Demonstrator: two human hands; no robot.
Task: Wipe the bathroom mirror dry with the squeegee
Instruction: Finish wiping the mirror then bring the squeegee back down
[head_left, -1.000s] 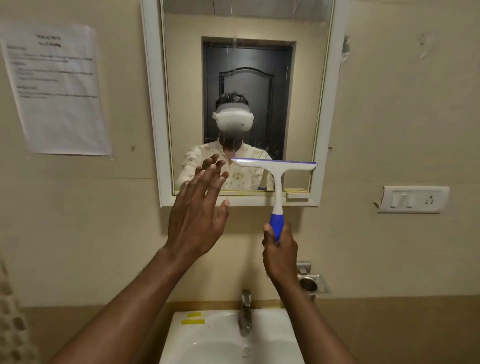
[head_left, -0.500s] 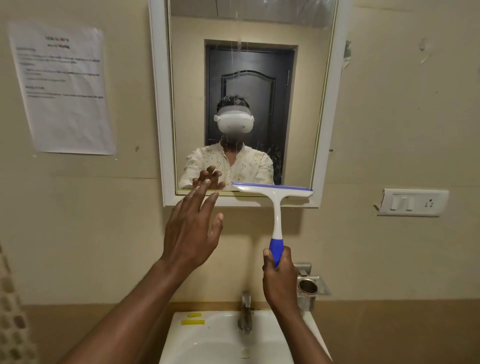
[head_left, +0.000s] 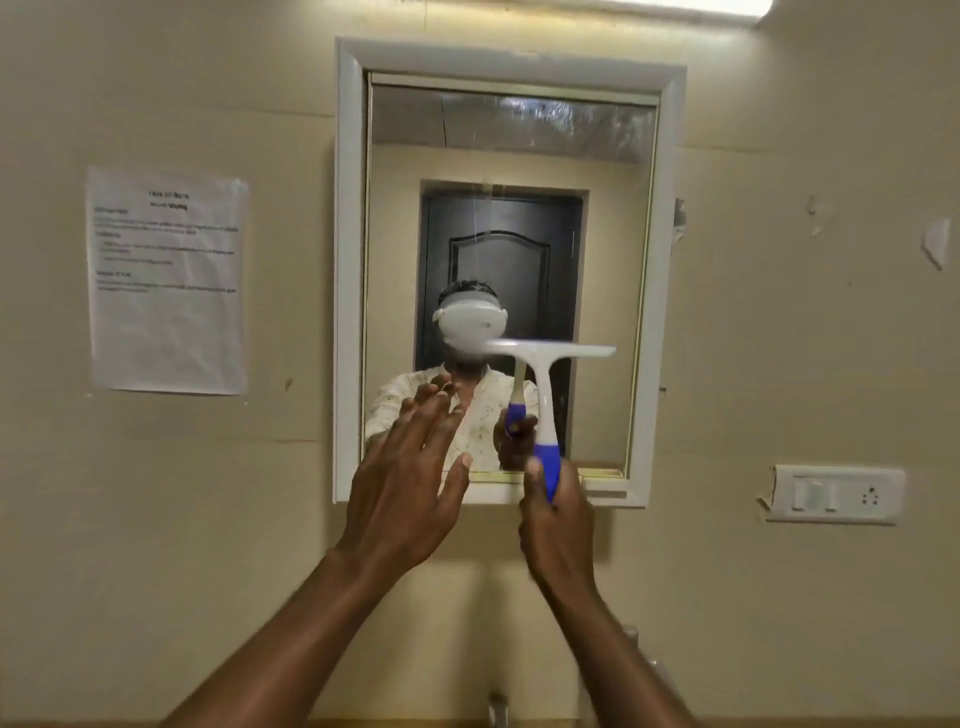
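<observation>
A white-framed mirror (head_left: 613, 260) hangs on the beige wall, with water streaks near its top. My right hand (head_left: 558, 525) grips the blue end of a white squeegee (head_left: 543, 384). The squeegee stands upright, its blade level in front of the mirror's lower middle; I cannot tell whether the blade touches the glass. My left hand (head_left: 402, 493) is raised to the left of it, fingers spread, over the mirror's lower left corner and holding nothing. The mirror reflects a person with both hands and a dark door behind.
A printed paper sheet (head_left: 166, 280) is taped to the wall left of the mirror. A switch and socket plate (head_left: 836, 493) sits at the right. A faucet top (head_left: 497, 709) shows at the bottom edge. A tube light glows at the top right.
The squeegee went down to the mirror's bottom frame, then rose again to mid-mirror height. The view tilted upward, so the sink dropped out of sight. My left hand stayed raised and open.
</observation>
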